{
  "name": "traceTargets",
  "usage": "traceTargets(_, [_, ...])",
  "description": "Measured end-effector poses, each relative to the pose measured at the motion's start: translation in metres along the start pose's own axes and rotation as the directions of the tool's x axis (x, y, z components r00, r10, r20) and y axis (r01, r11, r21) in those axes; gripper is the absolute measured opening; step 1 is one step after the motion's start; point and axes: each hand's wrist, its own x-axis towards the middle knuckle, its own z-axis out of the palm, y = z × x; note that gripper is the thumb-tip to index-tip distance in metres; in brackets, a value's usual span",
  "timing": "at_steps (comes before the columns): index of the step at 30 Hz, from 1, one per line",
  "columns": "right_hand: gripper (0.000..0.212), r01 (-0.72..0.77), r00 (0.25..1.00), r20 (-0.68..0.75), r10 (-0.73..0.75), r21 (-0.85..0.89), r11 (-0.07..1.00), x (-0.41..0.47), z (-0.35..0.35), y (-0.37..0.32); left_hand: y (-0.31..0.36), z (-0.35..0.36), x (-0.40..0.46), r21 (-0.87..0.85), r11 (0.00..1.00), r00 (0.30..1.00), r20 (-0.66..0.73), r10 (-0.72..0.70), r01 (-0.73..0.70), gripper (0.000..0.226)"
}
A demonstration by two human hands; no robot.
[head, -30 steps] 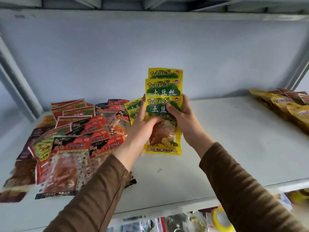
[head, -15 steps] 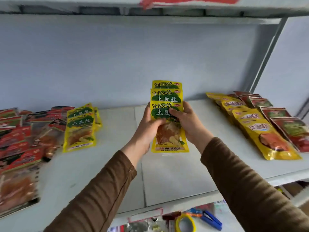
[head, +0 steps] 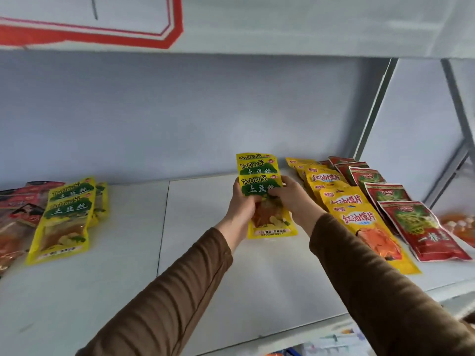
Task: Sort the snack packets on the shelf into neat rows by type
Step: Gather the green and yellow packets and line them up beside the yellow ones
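Note:
A fanned stack of yellow-and-green TuDouSi packets (head: 259, 173) is held over the white shelf (head: 221, 273), just left of the sorted rows. My left hand (head: 241, 204) grips its left edge and my right hand (head: 290, 196) grips its right edge, thumbs on the front. To the right lies a row of yellow packets with red lettering (head: 357, 217), then a row of red-and-green packets (head: 411, 222). More TuDouSi packets (head: 64, 219) lie at the left, beside a heap of red-and-black packets (head: 18, 209).
A grey back wall closes the shelf. A slanted metal upright (head: 372, 109) stands at the right. An orange packet (head: 460, 224) lies beyond the red row. The upper shelf edge carries a red-bordered label (head: 90, 34). Items on a lower shelf show below the front edge.
Both hands have carried the TuDouSi stack rightward along the shelf, away from the mixed heap, and lowered it close beside the yellow row. The view has swung right with them.

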Motion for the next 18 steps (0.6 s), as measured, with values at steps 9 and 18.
traceTargets(9, [0.032, -0.077, 0.997, 0.004, 0.080, -0.218, 0.973, 0.085, -0.039, 0.004, -0.012, 0.051, 0.064, 0.199, 0.975, 0.995, -0.044, -0.091, 0.098, 0.048])
traceTargets(18, [0.045, -0.008, 0.999, 0.024, 0.021, -0.444, 0.896, 0.116, -0.057, 0.015, -0.027, 0.069, 0.095, 0.757, 0.647, 0.991, -0.135, 0.011, 0.095, 0.040])
